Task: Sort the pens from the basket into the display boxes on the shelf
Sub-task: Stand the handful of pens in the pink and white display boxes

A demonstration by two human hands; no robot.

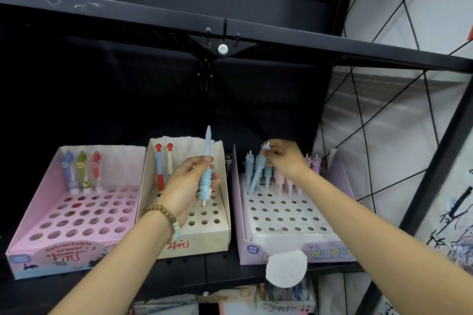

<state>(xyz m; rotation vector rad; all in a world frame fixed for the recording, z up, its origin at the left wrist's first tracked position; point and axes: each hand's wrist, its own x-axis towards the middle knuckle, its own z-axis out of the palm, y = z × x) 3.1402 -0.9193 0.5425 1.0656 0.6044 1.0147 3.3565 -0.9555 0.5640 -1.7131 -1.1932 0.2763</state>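
Dark shelf (204, 272) is carrying pink box (76, 250), cream box (202, 238) and lilac box (284, 244), near holes standing free, open space above | left hand (186, 186) is gripping blue pen (204, 181) upright over cream box's right side | right hand (286, 158) is pinching second pen (258, 171) by its top in lilac box's far row.

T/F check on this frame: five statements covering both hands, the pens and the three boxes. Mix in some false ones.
1. The left hand grips a light blue ridged pen. True.
2. That pen is held with its tapered end down. False: the tapered end points up.
3. The right hand holds nothing. False: it pinches the top of a blue pen standing in the lilac cardboard display box.
4. The pink cardboard display box holds three pens. True.
5. The cream cardboard display box is full. False: it holds two red-topped pens, and most of its holes are open.
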